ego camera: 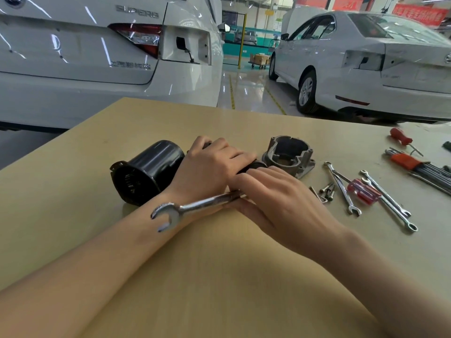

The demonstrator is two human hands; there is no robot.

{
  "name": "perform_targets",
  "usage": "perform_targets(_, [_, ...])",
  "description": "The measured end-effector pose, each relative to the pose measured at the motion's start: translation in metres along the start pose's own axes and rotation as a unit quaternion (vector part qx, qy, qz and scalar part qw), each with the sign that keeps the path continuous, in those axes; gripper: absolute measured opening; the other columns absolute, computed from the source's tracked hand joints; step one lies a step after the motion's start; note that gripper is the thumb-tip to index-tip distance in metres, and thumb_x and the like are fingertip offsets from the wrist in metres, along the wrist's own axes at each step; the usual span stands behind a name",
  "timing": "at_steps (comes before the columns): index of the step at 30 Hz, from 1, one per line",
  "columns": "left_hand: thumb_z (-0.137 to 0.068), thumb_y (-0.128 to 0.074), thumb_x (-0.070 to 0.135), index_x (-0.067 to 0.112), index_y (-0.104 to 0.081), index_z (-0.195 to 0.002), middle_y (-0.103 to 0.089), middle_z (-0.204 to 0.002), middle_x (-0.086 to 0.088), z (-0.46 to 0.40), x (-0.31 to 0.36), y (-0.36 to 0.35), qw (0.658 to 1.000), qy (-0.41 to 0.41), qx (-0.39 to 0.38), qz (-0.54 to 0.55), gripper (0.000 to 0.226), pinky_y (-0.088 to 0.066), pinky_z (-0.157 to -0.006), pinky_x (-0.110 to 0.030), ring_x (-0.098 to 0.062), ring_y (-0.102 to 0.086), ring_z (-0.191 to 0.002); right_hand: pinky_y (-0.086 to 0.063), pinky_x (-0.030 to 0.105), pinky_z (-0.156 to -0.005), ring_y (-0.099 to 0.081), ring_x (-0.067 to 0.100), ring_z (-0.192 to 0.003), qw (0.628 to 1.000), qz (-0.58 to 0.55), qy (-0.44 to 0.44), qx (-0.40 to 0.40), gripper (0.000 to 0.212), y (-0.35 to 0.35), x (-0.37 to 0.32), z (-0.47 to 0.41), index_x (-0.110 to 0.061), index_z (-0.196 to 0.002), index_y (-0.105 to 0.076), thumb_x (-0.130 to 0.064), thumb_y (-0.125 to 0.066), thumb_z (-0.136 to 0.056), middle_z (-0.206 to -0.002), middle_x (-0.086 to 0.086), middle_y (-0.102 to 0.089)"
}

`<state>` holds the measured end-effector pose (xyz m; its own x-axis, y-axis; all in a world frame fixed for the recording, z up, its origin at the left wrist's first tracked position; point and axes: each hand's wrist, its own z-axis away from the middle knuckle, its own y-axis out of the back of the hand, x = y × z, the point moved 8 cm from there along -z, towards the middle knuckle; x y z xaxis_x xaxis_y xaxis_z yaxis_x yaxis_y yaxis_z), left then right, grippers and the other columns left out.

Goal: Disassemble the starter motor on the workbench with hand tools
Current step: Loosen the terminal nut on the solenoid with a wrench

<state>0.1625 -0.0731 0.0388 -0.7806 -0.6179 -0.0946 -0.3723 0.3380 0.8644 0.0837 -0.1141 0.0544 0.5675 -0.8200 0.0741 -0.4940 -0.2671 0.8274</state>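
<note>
A black cylindrical motor housing (pixel 148 170) lies on its side on the tan workbench (pixel 219 276), its open end toward me. To its right, my left hand (pixel 212 164) grips a dark starter part (pixel 253 166), mostly hidden under the fingers. A grey cast aluminium end housing (pixel 289 154) stands just right of that part. My right hand (pixel 280 203) holds a silver open-end wrench (pixel 195 207) by its shaft, with the open jaw pointing left over my left wrist.
Loose bolts (pixel 327 190), a hex key, three combination wrenches (pixel 344 189), a red-handled screwdriver (pixel 363 191), an orange hex-key set (pixel 419 167) and another red screwdriver (pixel 400 136) lie at the right. Two white cars stand beyond the bench's far edge.
</note>
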Motion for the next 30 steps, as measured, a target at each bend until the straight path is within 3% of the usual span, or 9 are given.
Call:
perform_targets(3, [-0.088, -0.015, 0.053, 0.023, -0.056, -0.131, -0.066, -0.121, 0.004, -0.001, 0.003, 0.000, 1.000, 0.006, -0.020, 0.004, 0.067, -0.036, -0.094, -0.040, -0.023, -0.056, -0.110, -0.047, 0.038, -0.064, -0.054, 0.026, -0.067, 0.999, 0.003, 0.036, -0.001, 0.026, 0.006, -0.002, 0.002, -0.005, -0.100, -0.068, -0.022, -0.048, -0.097, -0.078, 0.007, -0.060])
perform_targets(7, [-0.082, -0.023, 0.045, 0.022, -0.059, -0.127, -0.069, -0.114, 0.003, 0.001, 0.005, 0.004, 0.999, 0.013, 0.006, 0.041, 0.062, -0.037, -0.091, -0.041, -0.024, -0.057, -0.103, -0.043, 0.035, -0.062, -0.051, 0.023, -0.064, 0.990, 0.072, 0.118, -0.020, 0.023, -0.001, -0.023, 0.007, -0.013, -0.100, -0.071, -0.026, -0.051, -0.100, -0.072, 0.003, -0.055])
perform_targets(9, [-0.084, -0.025, 0.045, 0.022, -0.061, -0.125, -0.069, -0.112, 0.003, 0.000, 0.005, 0.002, 1.000, 0.006, 0.003, 0.030, 0.059, -0.039, -0.090, -0.042, -0.024, -0.058, -0.102, -0.044, 0.036, -0.061, -0.053, 0.024, -0.065, 0.995, 0.007, 0.092, 0.038, 0.022, 0.008, -0.021, 0.009, -0.009, -0.097, -0.069, -0.022, -0.051, -0.099, -0.075, 0.004, -0.058])
perform_targets(11, [-0.083, -0.036, 0.051, 0.018, -0.067, -0.112, -0.072, -0.102, 0.000, 0.000, 0.006, 0.002, 0.999, -0.004, 0.021, 0.024, 0.053, -0.044, -0.086, -0.043, -0.025, -0.063, -0.094, -0.046, 0.032, -0.060, -0.055, 0.018, -0.065, 0.981, -0.147, -0.024, 0.127, 0.011, 0.023, 0.001, 0.012, -0.016, -0.095, -0.061, -0.021, -0.052, -0.095, -0.078, -0.003, -0.061])
perform_targets(13, [-0.076, -0.053, 0.060, 0.016, -0.069, -0.107, -0.072, -0.097, -0.001, 0.000, 0.005, 0.004, 0.999, -0.006, 0.049, 0.023, 0.056, -0.045, -0.083, -0.043, -0.026, -0.065, -0.090, -0.041, 0.027, -0.052, -0.051, 0.015, -0.056, 0.898, -0.316, -0.198, 0.232, 0.010, 0.028, 0.037, 0.023, -0.021, -0.086, -0.048, -0.024, -0.051, -0.096, -0.069, -0.004, -0.061])
perform_targets(16, [-0.072, -0.057, 0.066, 0.017, -0.067, -0.115, -0.072, -0.102, 0.001, 0.001, 0.004, 0.001, 0.998, -0.008, 0.052, 0.028, 0.066, -0.044, -0.084, -0.044, -0.025, -0.064, -0.093, -0.035, 0.022, -0.042, -0.041, 0.016, -0.044, 0.720, -0.478, -0.393, 0.314, 0.019, 0.014, 0.083, 0.050, -0.014, -0.083, -0.047, -0.020, -0.045, -0.101, -0.060, 0.002, -0.061])
perform_targets(20, [-0.071, -0.057, 0.067, 0.018, -0.068, -0.113, -0.072, -0.100, 0.002, 0.000, 0.004, 0.004, 0.997, -0.008, 0.071, 0.036, 0.065, -0.044, -0.083, -0.042, -0.024, -0.064, -0.091, -0.041, 0.024, -0.042, -0.039, 0.010, -0.038, 0.567, -0.565, -0.505, 0.324, 0.019, -0.004, 0.106, 0.073, -0.007, -0.089, -0.050, -0.021, -0.045, -0.101, -0.064, 0.008, -0.063])
perform_targets(22, [-0.072, -0.056, 0.067, 0.018, -0.068, -0.113, -0.072, -0.099, 0.003, 0.001, 0.005, 0.004, 0.997, -0.008, 0.072, 0.037, 0.065, -0.045, -0.083, -0.042, -0.024, -0.064, -0.091, -0.044, 0.023, -0.043, -0.042, 0.010, -0.039, 0.556, -0.575, -0.505, 0.326, 0.019, -0.006, 0.107, 0.073, -0.005, -0.092, -0.050, -0.020, -0.046, -0.101, -0.062, 0.007, -0.063])
perform_targets(30, [-0.072, -0.057, 0.065, 0.018, -0.067, -0.115, -0.072, -0.101, 0.002, 0.001, 0.005, 0.007, 0.996, -0.014, 0.083, 0.042, 0.065, -0.044, -0.084, -0.042, -0.024, -0.064, -0.093, -0.051, 0.023, -0.050, -0.049, 0.012, -0.042, 0.607, -0.547, -0.479, 0.322, 0.017, -0.005, 0.098, 0.066, -0.008, -0.092, -0.054, -0.021, -0.046, -0.101, -0.063, 0.003, -0.067])
